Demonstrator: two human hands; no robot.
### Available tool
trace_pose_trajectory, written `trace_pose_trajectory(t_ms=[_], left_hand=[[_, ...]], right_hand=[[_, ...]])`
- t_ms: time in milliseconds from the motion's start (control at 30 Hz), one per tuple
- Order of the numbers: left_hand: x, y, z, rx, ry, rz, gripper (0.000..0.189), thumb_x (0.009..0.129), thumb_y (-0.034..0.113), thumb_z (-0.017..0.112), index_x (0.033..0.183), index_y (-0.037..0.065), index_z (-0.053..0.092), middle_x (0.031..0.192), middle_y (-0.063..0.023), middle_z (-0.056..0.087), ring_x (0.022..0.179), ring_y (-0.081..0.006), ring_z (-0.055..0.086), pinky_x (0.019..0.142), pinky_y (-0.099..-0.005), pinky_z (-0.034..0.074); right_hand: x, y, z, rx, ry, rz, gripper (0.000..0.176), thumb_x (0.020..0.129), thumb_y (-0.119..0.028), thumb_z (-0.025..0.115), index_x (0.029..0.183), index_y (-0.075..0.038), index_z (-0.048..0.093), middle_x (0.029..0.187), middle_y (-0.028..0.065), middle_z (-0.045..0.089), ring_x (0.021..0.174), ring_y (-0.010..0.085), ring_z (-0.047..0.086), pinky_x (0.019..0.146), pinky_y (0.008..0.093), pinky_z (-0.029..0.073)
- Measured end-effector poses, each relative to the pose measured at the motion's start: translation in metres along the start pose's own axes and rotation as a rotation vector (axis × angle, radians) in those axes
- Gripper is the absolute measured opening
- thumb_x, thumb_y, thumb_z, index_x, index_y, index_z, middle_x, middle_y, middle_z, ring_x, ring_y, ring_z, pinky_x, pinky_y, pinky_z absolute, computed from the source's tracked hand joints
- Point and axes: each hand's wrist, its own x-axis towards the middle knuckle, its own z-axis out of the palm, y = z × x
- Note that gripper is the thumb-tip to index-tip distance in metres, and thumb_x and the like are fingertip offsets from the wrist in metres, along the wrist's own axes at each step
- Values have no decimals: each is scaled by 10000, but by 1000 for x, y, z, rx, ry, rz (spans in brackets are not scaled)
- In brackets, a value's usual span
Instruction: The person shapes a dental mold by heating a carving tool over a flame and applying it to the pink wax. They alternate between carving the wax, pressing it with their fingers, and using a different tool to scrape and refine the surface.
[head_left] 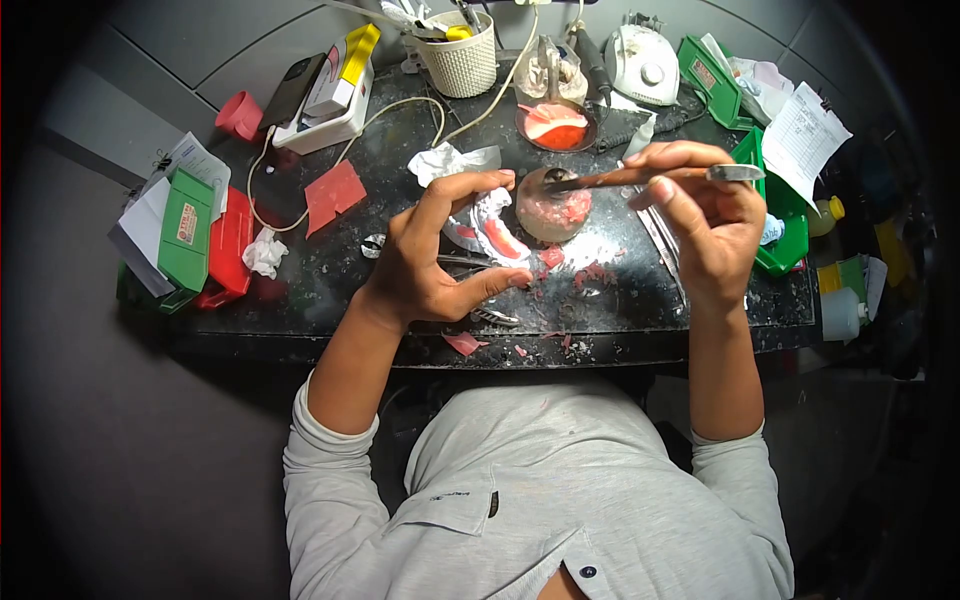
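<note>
My left hand [430, 250] is curled around a white plaster dental cast [476, 215], thumb at its lower edge and index finger at its top. Pink wax [503, 240] lies along the cast's curve. In my right hand [715, 215], pinched between thumb and fingers, is a wax knife [610, 179] with a shiny metal end sticking out to the right. Its dark tip overlaps the metal top of a round, wax-spattered burner-like pot [553, 215], just right of the cast. Pink wax crumbs [590, 275] are scattered below this pot.
Behind the pot stands a dish of red and pink wax [557, 127]. A wax sheet [335, 195] and crumpled tissue [265, 254] lie left. Green bins [780, 240] flank the bench at right. A woven basket [458, 65] and a white control box [643, 68] stand at the back.
</note>
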Motion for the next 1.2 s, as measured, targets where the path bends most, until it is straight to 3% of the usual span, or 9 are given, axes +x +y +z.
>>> trace_pose_trajectory(t_ms=[133,767,967,1200], left_hand=[[-2,0,1,-2,20,-34,767,726,300,947,1278,-57,553,1269,-226,673,1157,-342,697,987,-390,559],[10,6,-8,172,-28,23,654,747,245,866,1281,-49,631,1200,-249,657,1111,-371,667,961,-415,537],[13,10,-7,164,-25,34,669,699,184,843,1304,-29,651,1178,-222,638,1070,-345,661,933,-406,542],[13,11,-6,164,-26,33,672,686,167,839,1308,-13,661,1166,-207,627,1052,-334,657,916,-402,546]], right_hand=[[5,-4,-7,-161,112,10,177,928,38,675,1104,62,666,1022,165,745,897,172,725,740,274,604],[4,-2,-7,-153,93,-9,177,926,38,690,1099,57,662,1027,139,744,883,134,704,737,239,560],[-3,-3,2,-9,-82,-84,192,924,44,696,1109,75,651,1081,192,714,1008,223,707,864,304,583],[-6,-3,11,-4,-125,-46,201,919,51,705,1111,78,652,1075,197,717,1030,237,719,897,339,600]])
